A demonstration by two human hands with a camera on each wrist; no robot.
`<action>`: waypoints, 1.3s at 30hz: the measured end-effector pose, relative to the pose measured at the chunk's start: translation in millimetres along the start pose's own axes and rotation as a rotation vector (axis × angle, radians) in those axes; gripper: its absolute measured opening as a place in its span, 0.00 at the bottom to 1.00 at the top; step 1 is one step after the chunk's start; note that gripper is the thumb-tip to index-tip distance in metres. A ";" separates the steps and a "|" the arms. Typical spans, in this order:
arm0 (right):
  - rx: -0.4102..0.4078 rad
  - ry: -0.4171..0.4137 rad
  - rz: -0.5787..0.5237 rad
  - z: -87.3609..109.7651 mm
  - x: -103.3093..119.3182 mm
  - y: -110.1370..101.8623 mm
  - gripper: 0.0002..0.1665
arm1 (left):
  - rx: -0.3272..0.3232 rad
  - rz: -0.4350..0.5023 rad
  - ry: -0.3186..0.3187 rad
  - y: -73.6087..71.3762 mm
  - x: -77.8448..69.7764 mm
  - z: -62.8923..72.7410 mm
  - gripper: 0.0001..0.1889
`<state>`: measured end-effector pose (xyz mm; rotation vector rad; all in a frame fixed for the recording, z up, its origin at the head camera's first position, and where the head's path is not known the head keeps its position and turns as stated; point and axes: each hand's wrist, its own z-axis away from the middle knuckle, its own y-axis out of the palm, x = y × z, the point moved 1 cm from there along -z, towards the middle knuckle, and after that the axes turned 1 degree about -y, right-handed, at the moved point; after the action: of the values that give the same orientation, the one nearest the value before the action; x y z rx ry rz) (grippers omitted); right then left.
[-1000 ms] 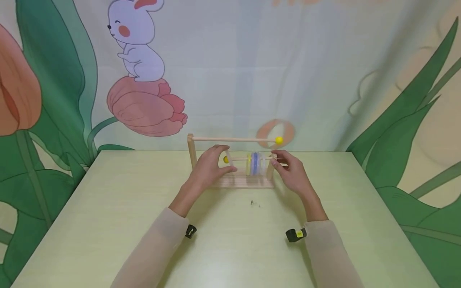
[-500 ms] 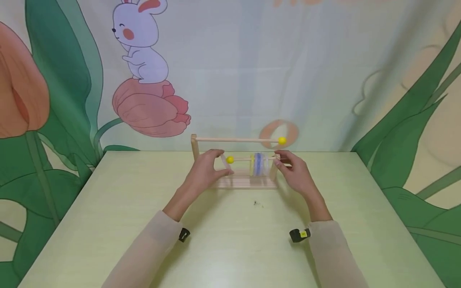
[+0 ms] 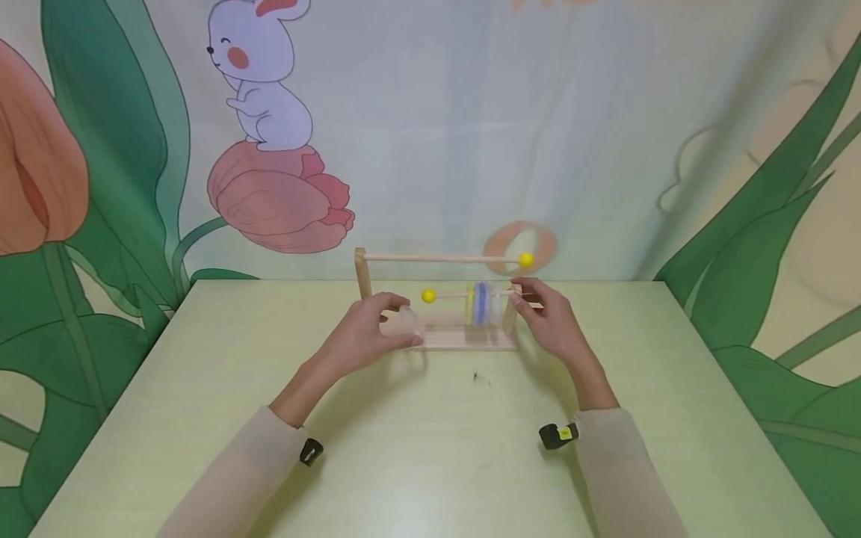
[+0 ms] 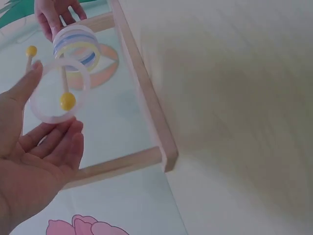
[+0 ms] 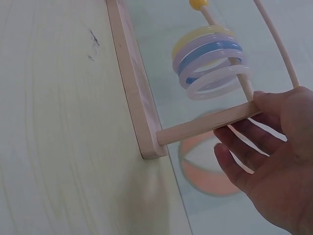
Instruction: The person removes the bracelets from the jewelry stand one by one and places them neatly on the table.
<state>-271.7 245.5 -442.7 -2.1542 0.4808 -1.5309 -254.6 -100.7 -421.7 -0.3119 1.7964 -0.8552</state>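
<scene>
My left hand pinches a pale translucent ring between thumb and fingertips. In the head view this ring is left of and below the yellow ball that tips the lower rod of a wooden stand. Several rings, including yellow, blue and whitish ones, hang on that rod near its right end. With thumb and fingers, my right hand grips the top of the short right post, where the rod is fixed.
The upper rod runs from the taller left post to another yellow ball. Small dark marks show on the pale table before the stand. Behind the table hangs a printed curtain.
The left hand has drawn the pale ring leftward off the ball end of the lower rod, then down and further left. My right hand has kept its grip on the post.
</scene>
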 end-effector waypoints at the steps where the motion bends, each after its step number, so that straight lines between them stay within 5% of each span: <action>1: 0.001 -0.003 0.004 -1.0 -0.3 0.0 0.24 | 0.007 0.013 0.003 -1.3 1.8 3.0 0.35; 13: -0.026 0.005 -0.020 0.5 -1.7 4.3 0.23 | 0.083 0.054 -0.021 -6.4 24.3 33.4 0.36; 39: -0.017 0.008 -0.005 -0.9 -2.6 2.2 0.24 | 0.173 0.044 -0.036 4.7 39.5 42.1 0.34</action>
<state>-273.5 244.9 -445.7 -2.1646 0.4930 -1.5447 -231.4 -137.2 -460.2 -0.1741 1.6767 -0.9608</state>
